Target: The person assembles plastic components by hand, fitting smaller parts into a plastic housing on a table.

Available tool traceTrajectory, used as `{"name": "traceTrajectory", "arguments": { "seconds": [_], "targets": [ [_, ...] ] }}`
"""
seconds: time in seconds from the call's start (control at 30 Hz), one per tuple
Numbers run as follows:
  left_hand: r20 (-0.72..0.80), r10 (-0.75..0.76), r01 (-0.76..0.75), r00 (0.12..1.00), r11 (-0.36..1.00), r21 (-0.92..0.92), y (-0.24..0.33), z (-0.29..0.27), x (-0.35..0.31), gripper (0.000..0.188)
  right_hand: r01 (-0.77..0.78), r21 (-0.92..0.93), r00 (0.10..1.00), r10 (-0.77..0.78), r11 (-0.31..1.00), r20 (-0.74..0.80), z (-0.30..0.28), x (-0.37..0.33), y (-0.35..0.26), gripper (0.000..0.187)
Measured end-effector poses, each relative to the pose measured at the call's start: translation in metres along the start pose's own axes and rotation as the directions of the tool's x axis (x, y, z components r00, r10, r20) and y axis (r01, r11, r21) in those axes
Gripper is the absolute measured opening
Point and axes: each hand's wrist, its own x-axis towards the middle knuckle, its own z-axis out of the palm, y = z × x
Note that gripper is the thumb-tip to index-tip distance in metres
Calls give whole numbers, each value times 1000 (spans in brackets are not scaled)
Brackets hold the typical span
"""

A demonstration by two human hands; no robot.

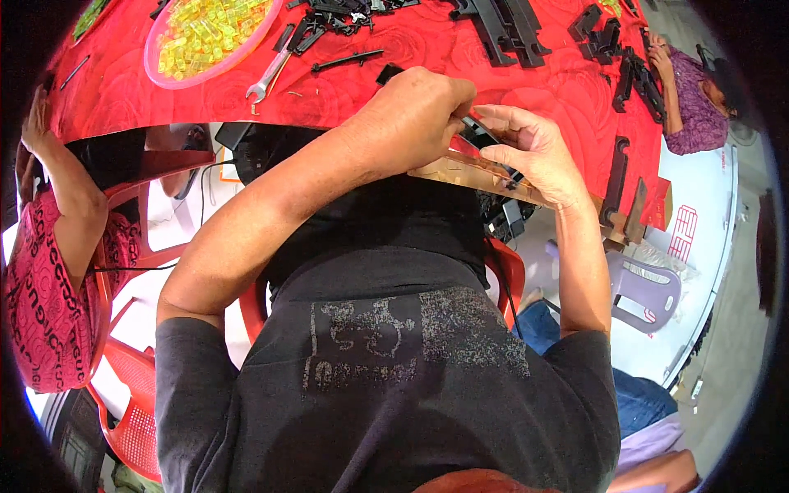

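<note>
Both my hands are together over the near edge of the red-covered table (pixel 345 103). Between them is a narrow black plastic part (pixel 475 131), tilted and partly covered by my fingers. My left hand (pixel 423 115) has its fingers curled closed at the upper left end of the part. My right hand (pixel 530 152) curves around its other side, with the thumb and fingers on it. The lower end of the part is hard to make out against the dark things behind. A small black piece (pixel 389 75) lies on the cloth just past my left wrist.
A pink-rimmed basin (pixel 179 85) of yellow translucent pieces (pixel 209 41) stands far left. Near it lie a wrench (pixel 267 78) and small black parts (pixel 329 20). Longer black parts (pixel 501 37) lie far right. People sit left (pixel 53 287) and right (pixel 699 103); a red chair (pixel 136 403) stands lower left.
</note>
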Motion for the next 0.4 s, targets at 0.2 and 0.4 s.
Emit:
{"name": "traceTrajectory", "arguments": {
  "seconds": [0.2,0.4],
  "targets": [
    [-14,2,-1,1000,996,92,0,3,-1,11,50,8,999,-51,999,12,1,0,1,55],
    [-44,7,1,999,983,181,-2,8,0,11,66,3,997,-66,998,38,-2,2,5,57]
  ]
}}
